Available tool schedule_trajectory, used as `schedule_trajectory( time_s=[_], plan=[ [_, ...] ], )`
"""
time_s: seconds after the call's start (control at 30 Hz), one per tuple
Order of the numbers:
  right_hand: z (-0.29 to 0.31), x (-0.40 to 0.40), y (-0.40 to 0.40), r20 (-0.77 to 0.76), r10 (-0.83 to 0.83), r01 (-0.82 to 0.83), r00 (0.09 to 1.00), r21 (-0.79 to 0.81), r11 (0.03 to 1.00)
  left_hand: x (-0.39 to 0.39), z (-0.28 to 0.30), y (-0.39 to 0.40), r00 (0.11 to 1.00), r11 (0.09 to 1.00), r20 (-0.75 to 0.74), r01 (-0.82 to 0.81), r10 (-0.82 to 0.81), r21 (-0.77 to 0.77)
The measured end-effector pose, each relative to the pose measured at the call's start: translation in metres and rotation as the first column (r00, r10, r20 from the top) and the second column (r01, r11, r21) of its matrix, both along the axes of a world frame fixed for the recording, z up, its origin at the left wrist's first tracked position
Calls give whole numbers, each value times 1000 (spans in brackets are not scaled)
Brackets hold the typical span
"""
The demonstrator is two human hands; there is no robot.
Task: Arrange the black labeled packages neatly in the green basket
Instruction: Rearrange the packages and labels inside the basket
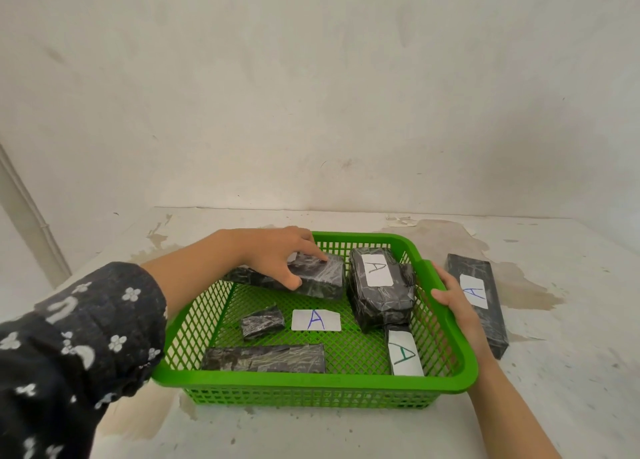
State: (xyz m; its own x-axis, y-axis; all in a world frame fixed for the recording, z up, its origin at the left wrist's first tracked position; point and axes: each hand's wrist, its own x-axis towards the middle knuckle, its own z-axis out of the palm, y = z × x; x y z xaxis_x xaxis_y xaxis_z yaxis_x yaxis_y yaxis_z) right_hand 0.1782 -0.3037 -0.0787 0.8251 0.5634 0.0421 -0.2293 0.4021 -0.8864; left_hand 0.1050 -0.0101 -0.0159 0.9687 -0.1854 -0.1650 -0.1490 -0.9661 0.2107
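A green mesh basket (311, 386) sits on the table. My left hand (280, 254) grips a black wrapped package (322, 278) at the basket's back left, tilted over the rim. My right hand (453, 302) holds the basket's right rim. Inside lie a big package labelled A (379, 285), a small black package (262, 321), a loose white A label (316, 320), a flat long package (263, 358) at the front, and a narrow package with a green A (403, 354). A long black package labelled A (479, 299) lies outside, right of the basket.
The white table (571, 389) is stained and peeling, with a wall close behind it. A pale pipe (31, 223) runs down the wall at the left. My dark floral sleeve (76, 347) covers the lower left.
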Motion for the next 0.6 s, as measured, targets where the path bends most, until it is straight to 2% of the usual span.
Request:
schedule_trajectory(
  time_s=[0.1, 0.3, 0.33, 0.4, 0.43, 0.47, 0.53, 0.6],
  plan=[
    [0, 0, 1, -10, -1, 1, 1000, 10, 1000, 2, -15, -7, 997, 997, -70, 31, -25, 77],
    [1, 1, 2, -14, 5, -5, 1000, 17, 1000, 2, -26, -15, 999, 988, -11, 45, -44, 149],
    [0, 1, 1, -16, 7, -6, 1000, 26, 1000, 1, -25, -14, 999, 971, 26, 39, -46, 236],
    [0, 2, 1, -15, 1, -1, 1000, 20, 1000, -3, -21, -11, 981, 876, 167, 11, -104, 481],
    [-1, 2, 1, -12, -1, 1, 1000, 8, 1000, -7, -19, -10, 962, 849, 241, -17, -131, 529],
    [-1, 2, 1, -8, -2, 2, 1000, 3, 1000, -12, -15, -8, 943, 858, 303, -40, -137, 512],
    [-2, 2, 1, -2, 0, 0, 1000, 0, 1000, -25, -6, -7, 932, 931, 353, -56, -82, 362],
    [-1, 2, 1, 4, -5, 5, 1000, -11, 1000, -38, 1, -5, 969, 980, 249, -46, -3, 191]
  ],
)
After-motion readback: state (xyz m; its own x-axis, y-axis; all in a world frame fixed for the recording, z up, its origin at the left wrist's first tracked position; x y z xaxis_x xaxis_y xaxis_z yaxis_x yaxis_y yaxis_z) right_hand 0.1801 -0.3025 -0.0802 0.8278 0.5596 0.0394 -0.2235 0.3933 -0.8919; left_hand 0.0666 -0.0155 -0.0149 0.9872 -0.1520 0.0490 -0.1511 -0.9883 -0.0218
